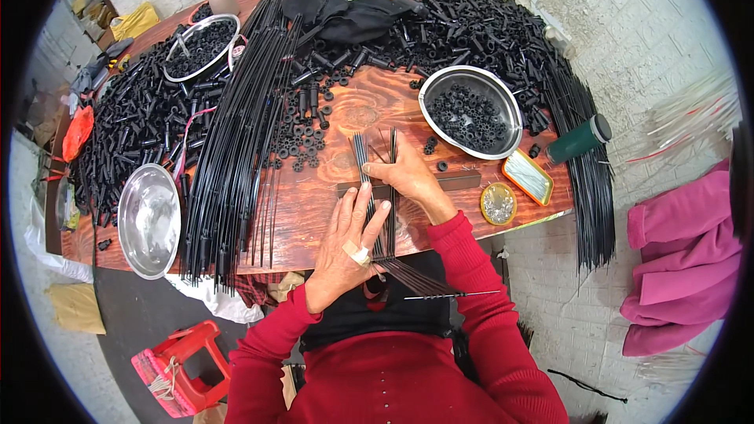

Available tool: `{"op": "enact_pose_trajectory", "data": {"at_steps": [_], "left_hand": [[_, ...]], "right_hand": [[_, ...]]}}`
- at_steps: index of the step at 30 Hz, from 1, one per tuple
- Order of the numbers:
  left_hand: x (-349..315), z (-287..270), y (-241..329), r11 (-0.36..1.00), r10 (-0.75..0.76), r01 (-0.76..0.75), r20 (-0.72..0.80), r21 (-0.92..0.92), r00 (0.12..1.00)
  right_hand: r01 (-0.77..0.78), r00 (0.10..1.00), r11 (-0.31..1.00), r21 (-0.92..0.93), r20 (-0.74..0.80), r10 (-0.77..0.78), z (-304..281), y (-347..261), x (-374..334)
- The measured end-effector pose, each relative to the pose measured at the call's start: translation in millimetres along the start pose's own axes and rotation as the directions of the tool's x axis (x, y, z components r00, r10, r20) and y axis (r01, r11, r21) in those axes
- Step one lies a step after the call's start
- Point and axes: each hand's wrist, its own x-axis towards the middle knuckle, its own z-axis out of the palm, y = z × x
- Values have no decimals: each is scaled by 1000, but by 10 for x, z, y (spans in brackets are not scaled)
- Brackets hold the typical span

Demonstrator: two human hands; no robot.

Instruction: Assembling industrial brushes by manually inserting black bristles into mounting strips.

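Observation:
My left hand [345, 235] lies against a small bundle of thin black rods [364, 159] at the table's front edge. Its fingers are stretched out, and a beige plaster strip covers part of its back. From the other side, my right hand [410, 176] grips thin black rods, its thumb on the bundle and its fingers curled partly out of sight. The rods cross over a flat dark bar [459, 180] on the wooden table [357, 110]. Their lower ends fan out over my lap, where a thin pale rod [463, 294] lies crosswise.
Heaped black plastic tubes [463, 23] cover the back. Long black rods [236, 141] lie left, more [589, 212] at right. Around stand a metal basin [503, 141] of black rings, an orange-rimmed tray [530, 177], a yellow dish [498, 204], a green bottle [581, 139] and an oval metal tray [149, 220].

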Motion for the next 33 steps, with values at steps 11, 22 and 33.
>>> {"op": "enact_pose_trajectory", "data": {"at_steps": [11,22,33], "left_hand": [[-11,14,-20,1000,-2,2,-22,3,1000],[-18,33,-46,999,24,-24,-16,49,1000],[-13,24,-36,1000,3,-3,0,28,1000]], "right_hand": [[-53,996,986,-159,-84,40,39,-145,-104],[-65,993,994,90,-89,73,117,-216,-44],[34,988,974,223,-155,1,131,-259,180]]}}
